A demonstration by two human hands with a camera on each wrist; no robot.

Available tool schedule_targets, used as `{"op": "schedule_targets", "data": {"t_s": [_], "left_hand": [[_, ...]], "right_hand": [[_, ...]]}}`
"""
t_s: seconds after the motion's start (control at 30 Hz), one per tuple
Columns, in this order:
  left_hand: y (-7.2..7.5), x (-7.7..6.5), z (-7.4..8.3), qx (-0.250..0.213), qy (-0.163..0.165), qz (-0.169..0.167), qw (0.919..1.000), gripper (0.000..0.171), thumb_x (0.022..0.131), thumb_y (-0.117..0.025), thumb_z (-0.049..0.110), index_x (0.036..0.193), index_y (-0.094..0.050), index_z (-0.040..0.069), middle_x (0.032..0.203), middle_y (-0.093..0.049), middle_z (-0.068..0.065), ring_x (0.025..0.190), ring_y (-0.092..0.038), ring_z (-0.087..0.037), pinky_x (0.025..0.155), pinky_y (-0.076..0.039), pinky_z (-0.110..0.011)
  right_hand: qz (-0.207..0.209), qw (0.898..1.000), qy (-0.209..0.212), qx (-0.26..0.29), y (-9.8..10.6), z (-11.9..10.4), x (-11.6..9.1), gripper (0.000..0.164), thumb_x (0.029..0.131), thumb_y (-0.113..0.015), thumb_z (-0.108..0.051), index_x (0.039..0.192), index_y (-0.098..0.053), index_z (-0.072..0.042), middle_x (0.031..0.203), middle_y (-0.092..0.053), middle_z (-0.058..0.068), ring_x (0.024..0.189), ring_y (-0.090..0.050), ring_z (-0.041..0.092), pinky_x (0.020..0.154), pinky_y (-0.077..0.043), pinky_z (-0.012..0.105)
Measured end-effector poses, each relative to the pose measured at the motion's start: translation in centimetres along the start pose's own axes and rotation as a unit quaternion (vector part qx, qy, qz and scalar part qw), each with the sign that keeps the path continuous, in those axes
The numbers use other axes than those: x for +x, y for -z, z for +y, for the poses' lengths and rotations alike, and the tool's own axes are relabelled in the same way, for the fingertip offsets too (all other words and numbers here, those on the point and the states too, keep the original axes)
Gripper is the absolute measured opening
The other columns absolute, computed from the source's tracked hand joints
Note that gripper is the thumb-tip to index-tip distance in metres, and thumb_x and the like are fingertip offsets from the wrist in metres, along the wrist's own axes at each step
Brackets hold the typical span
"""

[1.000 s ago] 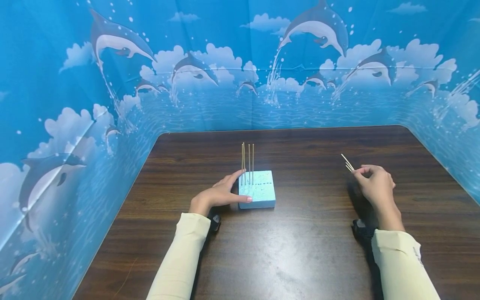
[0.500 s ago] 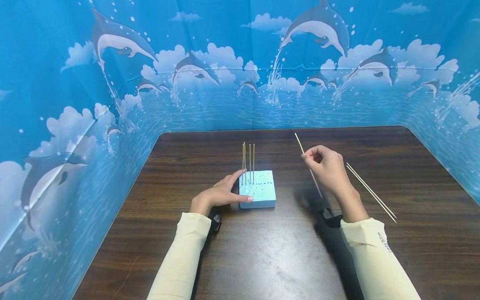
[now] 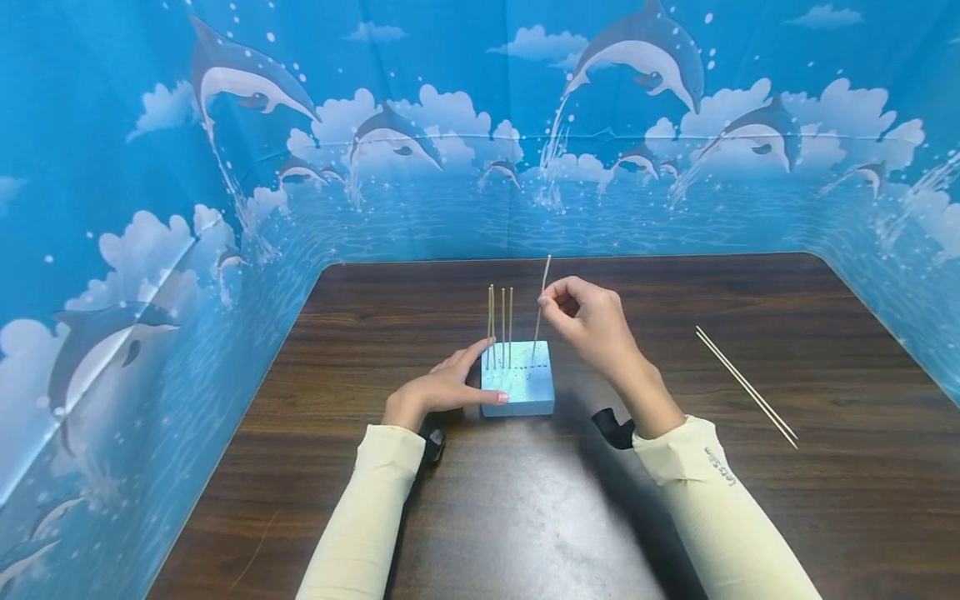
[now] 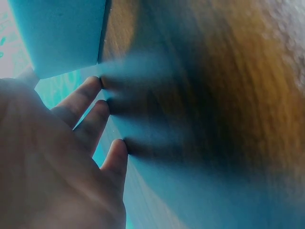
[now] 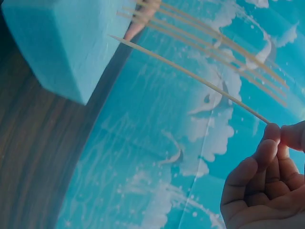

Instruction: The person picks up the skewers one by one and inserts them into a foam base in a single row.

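Observation:
A light blue foam block [image 3: 528, 390] with a row of small holes across its top sits on the table. Several thin wooden skewers [image 3: 511, 321] stand upright in its left part. My left hand [image 3: 442, 387] rests at the block's left side, thumb on the front edge and index finger at the back corner. In the left wrist view, three other fingertips [image 4: 102, 107] touch the table. My right hand [image 3: 596, 325] pinches another skewer [image 5: 190, 75] near its upper end, between thumb and fingertips. Its pointed lower tip is right at the block's top, by the right part of the row.
Two loose skewers [image 3: 742, 379] lie side by side on the dark wooden table [image 3: 847, 350], to the right. A blue dolphin-print curtain [image 3: 450, 200] hangs along the table's back and sides.
My right hand picked one skewer from those at the right, leaving two on the table, and carried it left to over the block, turning it upright. My left hand has stayed on the block.

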State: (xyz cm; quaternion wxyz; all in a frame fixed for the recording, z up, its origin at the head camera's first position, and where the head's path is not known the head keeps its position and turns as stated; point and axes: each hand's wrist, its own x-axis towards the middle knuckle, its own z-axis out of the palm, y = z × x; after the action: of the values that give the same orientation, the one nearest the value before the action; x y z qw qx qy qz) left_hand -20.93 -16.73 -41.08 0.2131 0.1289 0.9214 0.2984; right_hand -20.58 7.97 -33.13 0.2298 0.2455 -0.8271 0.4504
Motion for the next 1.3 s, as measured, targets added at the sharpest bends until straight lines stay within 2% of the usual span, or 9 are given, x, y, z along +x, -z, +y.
{"op": "schedule_targets", "data": {"t_s": [0.3, 0.57, 0.8, 1.03, 1.3], "left_hand": [[-0.1, 0.2, 0.0, 0.001, 0.003, -0.002, 1.0000, 0.107, 0.074, -0.070, 0.071, 0.158, -0.012, 0.040, 0.165, -0.017, -0.006, 0.150, -0.019, -0.033, 0.113, -0.024, -0.066], [-0.4, 1.0, -0.5, 0.008, 0.016, -0.003, 0.9998, 0.107, 0.071, -0.070, 0.073, 0.156, -0.009, 0.048, 0.166, -0.016, -0.001, 0.151, -0.018, -0.030, 0.113, -0.024, -0.065], [0.0, 0.2, 0.1, 0.005, 0.006, -0.004, 1.0000, 0.108, 0.073, -0.070, 0.071, 0.158, -0.011, 0.041, 0.165, -0.018, -0.006, 0.150, -0.019, -0.034, 0.112, -0.024, -0.067], [0.1, 0.1, 0.1, 0.003, 0.007, -0.004, 1.0000, 0.106, 0.074, -0.071, 0.068, 0.158, -0.012, 0.041, 0.165, -0.018, -0.007, 0.150, -0.019, -0.035, 0.112, -0.023, -0.067], [0.1, 0.1, 0.1, 0.004, 0.009, -0.002, 1.0000, 0.108, 0.072, -0.070, 0.072, 0.158, -0.011, 0.041, 0.165, -0.019, -0.007, 0.149, -0.021, -0.035, 0.112, -0.025, -0.066]], "right_hand": [[-0.020, 1.000, 0.011, 0.005, -1.4, -0.3, 0.1, 0.007, 0.094, -0.063, -0.005, 0.093, -0.068, -0.001, 0.077, -0.064, 0.006, 0.065, -0.052, 0.015, 0.059, -0.044, 0.025], [-0.024, 1.000, 0.002, -0.001, -1.8, -0.1, 0.1, 0.006, 0.093, -0.063, -0.004, 0.092, -0.068, -0.001, 0.077, -0.063, 0.006, 0.065, -0.052, 0.015, 0.059, -0.044, 0.025], [-0.022, 1.000, 0.002, 0.000, -1.9, 0.0, 0.0, 0.006, 0.093, -0.063, -0.005, 0.092, -0.068, -0.001, 0.077, -0.064, 0.006, 0.065, -0.052, 0.015, 0.059, -0.044, 0.025], [-0.027, 1.000, 0.007, 0.001, -2.3, 0.1, -0.1, 0.006, 0.092, -0.063, -0.003, 0.091, -0.068, -0.001, 0.076, -0.064, 0.006, 0.065, -0.054, 0.015, 0.060, -0.047, 0.026], [-0.060, 0.998, -0.014, -0.010, -3.5, 1.0, -1.0, 0.006, 0.091, -0.063, -0.004, 0.089, -0.068, -0.003, 0.077, -0.066, 0.004, 0.066, -0.056, 0.013, 0.060, -0.048, 0.025]]}}
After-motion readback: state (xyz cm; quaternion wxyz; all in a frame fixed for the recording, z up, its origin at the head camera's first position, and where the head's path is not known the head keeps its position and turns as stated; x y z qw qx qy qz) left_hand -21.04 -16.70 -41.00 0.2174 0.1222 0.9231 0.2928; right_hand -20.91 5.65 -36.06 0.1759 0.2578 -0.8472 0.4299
